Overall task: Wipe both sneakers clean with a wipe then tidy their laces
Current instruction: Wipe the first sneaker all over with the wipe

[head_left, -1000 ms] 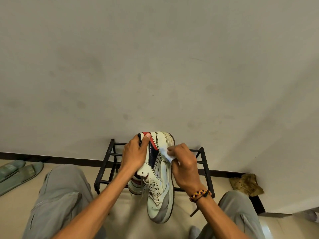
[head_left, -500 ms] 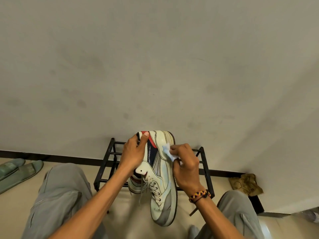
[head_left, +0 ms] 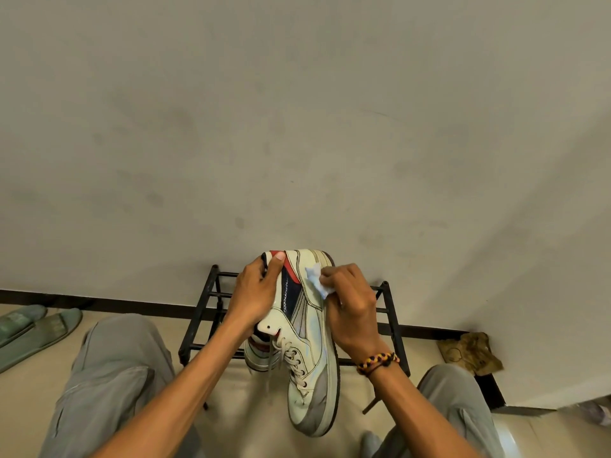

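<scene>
A white sneaker (head_left: 307,328) with red and navy panels is held up in the lower centre of the frame, heel uppermost and grey toe pointing down toward the viewer, so that its side panel is turned to the cleaning hand. The heel collar is gripped by the left hand (head_left: 256,292), thumb laid over the red tab and fingers curled round the back; this grip is judged to steady the shoe against the rubbing pressure. A small crumpled white wipe (head_left: 316,280) is pinched in the curled fingers of the right hand (head_left: 352,307) and pressed against the upper side of the sneaker near the heel. The laces (head_left: 284,355) hang loose and untidy down the tongue, so the tidying step is judged not yet begun. Just behind the held shoe, a second sneaker (head_left: 256,353) is partly seen resting on the black metal shoe rack (head_left: 206,312) against the wall, presumably kept within reach for its turn. Green slippers (head_left: 36,325) lie at the left edge of the frame.
</scene>
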